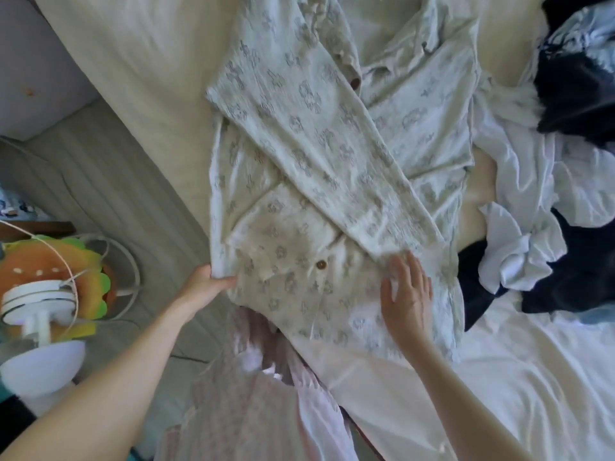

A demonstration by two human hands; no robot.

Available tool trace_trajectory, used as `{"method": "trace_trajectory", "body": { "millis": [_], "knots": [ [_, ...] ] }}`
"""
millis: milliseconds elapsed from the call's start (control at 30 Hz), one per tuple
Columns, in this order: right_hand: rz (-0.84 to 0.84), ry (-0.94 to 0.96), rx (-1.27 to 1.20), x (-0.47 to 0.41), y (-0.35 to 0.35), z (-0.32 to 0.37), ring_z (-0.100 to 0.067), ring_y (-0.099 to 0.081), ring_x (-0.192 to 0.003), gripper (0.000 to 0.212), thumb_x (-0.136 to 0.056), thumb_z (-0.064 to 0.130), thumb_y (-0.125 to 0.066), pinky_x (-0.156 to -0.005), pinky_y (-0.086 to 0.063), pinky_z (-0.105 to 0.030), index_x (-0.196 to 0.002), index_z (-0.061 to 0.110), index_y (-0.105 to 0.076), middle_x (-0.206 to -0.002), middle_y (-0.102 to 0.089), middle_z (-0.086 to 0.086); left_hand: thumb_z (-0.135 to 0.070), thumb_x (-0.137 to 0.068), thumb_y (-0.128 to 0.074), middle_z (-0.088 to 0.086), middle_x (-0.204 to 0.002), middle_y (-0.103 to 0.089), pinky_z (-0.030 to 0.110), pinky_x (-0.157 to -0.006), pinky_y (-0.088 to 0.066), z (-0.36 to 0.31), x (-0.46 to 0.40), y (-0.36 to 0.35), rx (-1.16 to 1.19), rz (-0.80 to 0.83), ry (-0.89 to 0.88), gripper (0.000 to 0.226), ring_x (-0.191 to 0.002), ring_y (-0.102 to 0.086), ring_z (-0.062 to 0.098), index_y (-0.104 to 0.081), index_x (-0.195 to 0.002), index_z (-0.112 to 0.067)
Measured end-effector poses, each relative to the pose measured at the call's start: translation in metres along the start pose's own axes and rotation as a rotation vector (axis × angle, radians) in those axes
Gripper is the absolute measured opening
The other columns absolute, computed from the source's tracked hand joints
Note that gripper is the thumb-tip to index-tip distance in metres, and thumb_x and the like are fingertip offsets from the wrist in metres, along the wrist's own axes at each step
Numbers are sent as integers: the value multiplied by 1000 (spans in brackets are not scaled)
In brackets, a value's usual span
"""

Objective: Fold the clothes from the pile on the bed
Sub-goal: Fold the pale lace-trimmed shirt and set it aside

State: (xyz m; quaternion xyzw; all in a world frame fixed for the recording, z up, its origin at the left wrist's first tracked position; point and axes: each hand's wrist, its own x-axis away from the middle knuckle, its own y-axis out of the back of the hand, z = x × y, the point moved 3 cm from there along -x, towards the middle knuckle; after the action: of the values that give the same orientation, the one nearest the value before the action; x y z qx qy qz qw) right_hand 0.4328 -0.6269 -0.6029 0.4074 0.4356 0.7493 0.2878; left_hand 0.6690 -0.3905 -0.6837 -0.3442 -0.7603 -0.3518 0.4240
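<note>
A pale green button-up shirt (316, 181) with a grey cactus print lies spread on the cream bed (139, 61), one sleeve laid diagonally across its front. My left hand (208, 282) grips the shirt's near left edge at the bed's side. My right hand (404, 291) rests flat with straight fingers on the lower front of the shirt, near the end of the crossed sleeve. The pile of clothes (545, 207), white and dark navy pieces, lies crumpled on the right of the bed.
A white quilt (499, 377) covers the near right of the bed. Left of the bed is grey floor (100, 181) with a burger-shaped cushion (53, 277), a white lamp (36, 327) and its cable. Pink patterned clothing (253, 400) of mine shows at the bottom.
</note>
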Motion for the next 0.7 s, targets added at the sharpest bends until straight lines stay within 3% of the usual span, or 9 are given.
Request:
{"method": "trace_trajectory", "body": {
  "millis": [100, 233, 300, 367, 400, 600, 700],
  "knots": [
    [-46, -230, 15, 30, 11, -54, -31, -31, -138, 47, -94, 18, -53, -113, -23, -47, -139, 7, -43, -149, -35, -14, -24, -86, -68, 0, -91, -56, 30, -75, -44, 23, 25, -6, -62, -94, 63, 22, -87, -56, 19, -55, -98, -10],
    [-68, -583, -165, 59, 22, -105, -34, -42, -125, 47, -93, 27, -54, -100, -35, -48, -134, 7, -45, -139, -44, -17, -27, -89, -63, 1, -104, -57, 34, -88, -42, 47, 65, -3, 79, -110, 52, 23, -101, -52, 20, -53, -102, -11],
    [-31, -697, -327, 65, 23, -121, -31, -56, -103, 43, -93, 31, -54, -84, -46, -42, -126, 3, -53, -124, -56, -17, -23, -91, -61, 0, -117, -56, 40, -102, -40, 54, 84, -3, 304, -111, 49, 28, -111, -51, 17, -55, -115, -9],
    [-4, -834, -605, 67, 23, -132, -24, -59, -77, 34, -92, 33, -57, -62, -46, -34, -106, 2, -60, -97, -64, -13, -18, -92, -58, -1, -125, -55, 42, -104, -40, 54, 101, -5, 517, -84, 45, 36, -116, -52, 18, -51, -126, -8],
    [25, -911, -746, 67, 23, -136, -22, -58, -72, 30, -91, 32, -59, -58, -46, -32, -99, 4, -61, -89, -63, -11, -16, -92, -57, 1, -125, -57, 43, -101, -42, 54, 106, -6, 584, -77, 43, 35, -115, -54, 19, -51, -127, -8],
    [211, -1072, -1167, 87, 19, -153, -19, -48, -60, 11, -84, 7, -66, -74, -52, -33, -82, 4, -56, -70, -50, -8, -8, -92, -54, 6, -114, -67, 39, -85, -50, 53, 127, -15, 755, -95, 36, 25, -104, -64, 23, -58, -117, -8],
    [184, -1072, -1403, 99, 26, -150, -20, -62, -82, 11, -85, 3, -61, -84, -50, -32, -96, 4, -59, -90, -64, -9, -8, -91, -55, 7, -117, -65, 43, -93, -47, 50, 138, -16, 850, -105, 50, 21, -105, -63, 23, -60, -112, -9]
  ]
}}
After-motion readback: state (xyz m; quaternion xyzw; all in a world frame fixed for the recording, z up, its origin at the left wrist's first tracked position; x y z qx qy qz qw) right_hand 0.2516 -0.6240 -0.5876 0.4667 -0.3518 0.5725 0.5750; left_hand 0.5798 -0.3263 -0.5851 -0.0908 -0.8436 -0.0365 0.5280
